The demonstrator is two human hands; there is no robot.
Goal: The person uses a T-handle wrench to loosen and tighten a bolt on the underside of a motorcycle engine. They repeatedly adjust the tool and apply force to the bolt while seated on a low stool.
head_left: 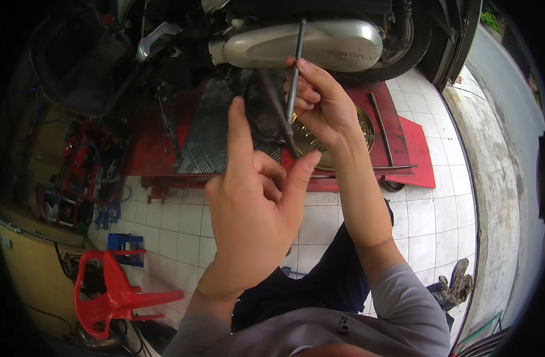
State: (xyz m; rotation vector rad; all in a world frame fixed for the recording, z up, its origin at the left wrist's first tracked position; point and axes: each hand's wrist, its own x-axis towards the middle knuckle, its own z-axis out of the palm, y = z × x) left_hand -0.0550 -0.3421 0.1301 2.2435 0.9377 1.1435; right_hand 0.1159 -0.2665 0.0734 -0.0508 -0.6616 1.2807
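Observation:
My right hand (326,101) is closed round the shaft of a metal T-handle wrench (299,44). The shaft's far end reaches the silver engine side cover (266,44) of a motorbike; whether it sits on a bolt there is too small to tell. Nearer me, the wrench's crossbar (272,104) is smeared by motion. Beside it my left hand (246,190) has its index finger and thumb spread wide and its other fingers curled, with nothing held. Behind my right wrist, a round brass-coloured dish (366,128) holds small metal parts, partly hidden.
Under the motorbike lies a red lift platform (397,113) with a dark chequered metal plate (210,137). Another T-handle wrench (381,128) rests on its right part. A red plastic chair (115,294) and a blue stool (125,244) stand lower left on white floor tiles (430,211).

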